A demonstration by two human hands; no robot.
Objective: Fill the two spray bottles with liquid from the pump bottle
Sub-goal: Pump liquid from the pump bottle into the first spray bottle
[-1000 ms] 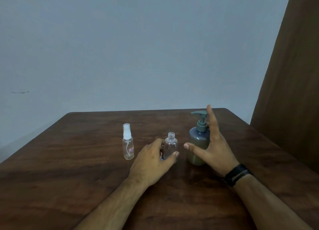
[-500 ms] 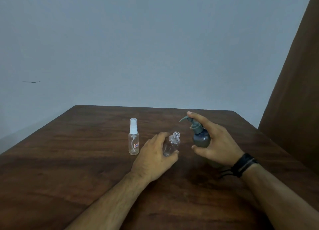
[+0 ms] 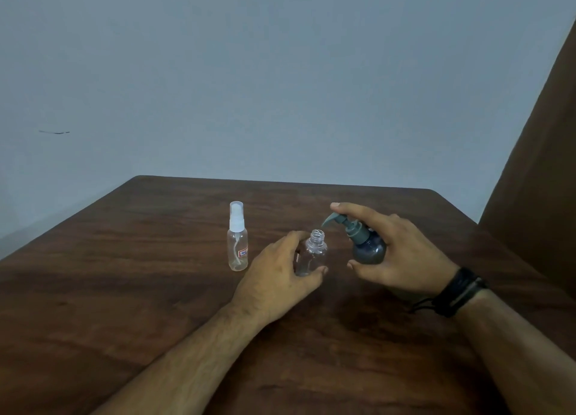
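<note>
Hands both busy over the wooden table (image 3: pixel 124 290). I see the left hand (image 3: pixel 280 277) curled round the open spray bottle (image 3: pixel 313 252) — thumb on its near side, fingers wrapped behind it, cap off and threaded neck bare. Bottle upright, looks clear inside; I cannot tell any liquid level. The right hand (image 3: pixel 402 255) grips the pump bottle (image 3: pixel 367 246) — thumb under the dark round body, forefinger laid on top of the pump head, other fingers behind. Pump bottle tilted toward the left hand, its nozzle tip just above and beside the open neck, not touching it. I cannot tell whether liquid is coming out. Dark wristband (image 3: pixel 458 293) on the right wrist. Outside the left hand, just beside it, the capped spray bottle (image 3: pixel 238 237) stands upright with its white sprayer on, untouched.
</note>
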